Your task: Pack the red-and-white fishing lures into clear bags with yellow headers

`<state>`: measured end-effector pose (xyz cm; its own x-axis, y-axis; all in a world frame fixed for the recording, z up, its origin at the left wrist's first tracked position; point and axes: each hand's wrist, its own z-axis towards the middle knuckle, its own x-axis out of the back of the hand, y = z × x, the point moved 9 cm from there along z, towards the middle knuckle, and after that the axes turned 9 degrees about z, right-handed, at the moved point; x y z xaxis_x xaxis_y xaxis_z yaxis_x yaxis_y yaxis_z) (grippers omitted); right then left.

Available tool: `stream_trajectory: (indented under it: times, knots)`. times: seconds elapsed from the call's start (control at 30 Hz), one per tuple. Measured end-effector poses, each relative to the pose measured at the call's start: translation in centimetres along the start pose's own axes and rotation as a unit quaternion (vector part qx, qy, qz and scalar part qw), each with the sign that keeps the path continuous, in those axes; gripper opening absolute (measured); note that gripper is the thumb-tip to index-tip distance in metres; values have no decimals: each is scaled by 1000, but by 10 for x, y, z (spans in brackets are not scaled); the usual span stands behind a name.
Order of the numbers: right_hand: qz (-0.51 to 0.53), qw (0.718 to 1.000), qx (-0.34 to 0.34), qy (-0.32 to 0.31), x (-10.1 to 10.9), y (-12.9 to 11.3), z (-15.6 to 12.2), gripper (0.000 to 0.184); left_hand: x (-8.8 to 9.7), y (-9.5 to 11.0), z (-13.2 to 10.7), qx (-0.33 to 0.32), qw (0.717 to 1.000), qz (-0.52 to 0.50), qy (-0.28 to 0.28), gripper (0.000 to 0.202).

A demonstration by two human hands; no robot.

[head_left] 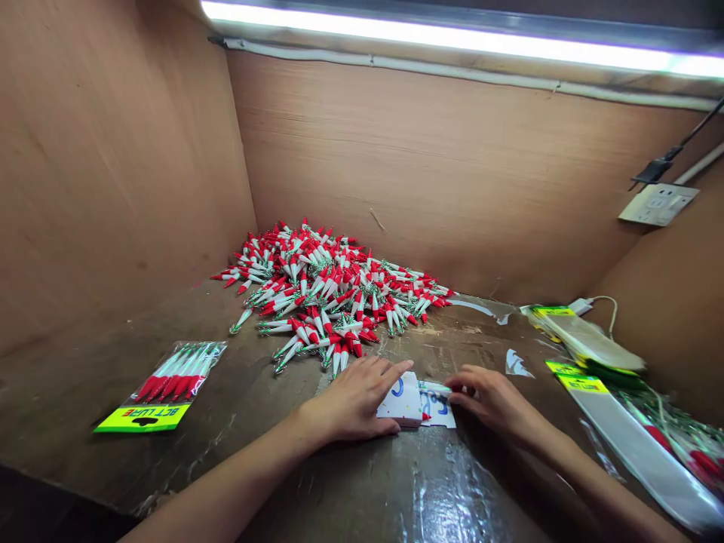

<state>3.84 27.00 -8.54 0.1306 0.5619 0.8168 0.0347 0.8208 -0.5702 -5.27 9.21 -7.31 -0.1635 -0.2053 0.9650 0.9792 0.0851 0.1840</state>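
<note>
Bare forearms (237, 483) come in from the lower edge over a dark, scuffed bench (367, 490), whose near middle shines with reflected light. At the right edge lie a long clear bag (639, 445) with a yellow-and-green top and, next to it, some red-and-white lures, (701, 460) blurred and partly cut off. Near the middle of the bench sits a small white box (404, 407) marked in blue handwriting, with a white flap (446, 419) reaching out from its right end. The left hand (359, 400) has its grip around the box, thumb along the near side, fingers over the far side. The right hand (489, 396) has its grip pinched on the end of a white lure (435, 387) lying over the flap; a red tip (426, 416) shows by the box's near corner, though I cannot tell whether it belongs to that lure. To the left, well apart from the hands, lies a clear packet (170, 415) holding a row of lures. Farther on, at right, are a torn white scrap (516, 363) and more clear bags (593, 339). Beyond the box, a big heap of red-and-white lures (328, 286) spreads near the wooden back wall (424, 173). Above, a black plug (656, 170) hangs by a white socket (659, 205), and a lit tube lamp (452, 34) crosses the top
</note>
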Motion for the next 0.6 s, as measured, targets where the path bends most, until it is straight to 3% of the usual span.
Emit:
stream_trajectory:
  times: [0.23,0.33,0.43,0.53,0.6]
  knots:
    - [78,994,78,-27,-39,-42,11,21,-1,0,-1,3,1000,-26,1,101]
    - [74,988,115,-68,-38,-47,15,19,-1,0,-2,3,1000,-27,4,102]
    - [82,984,127,-98,-19,-47,30,19,-3,-1,-2,5,1000,-19,7,103]
    - [76,991,114,10,13,-53,73,20,-3,0,-3,7,1000,-11,9,101]
    - [53,987,131,80,18,-69,106,17,-2,1,-3,9,1000,-5,6,99]
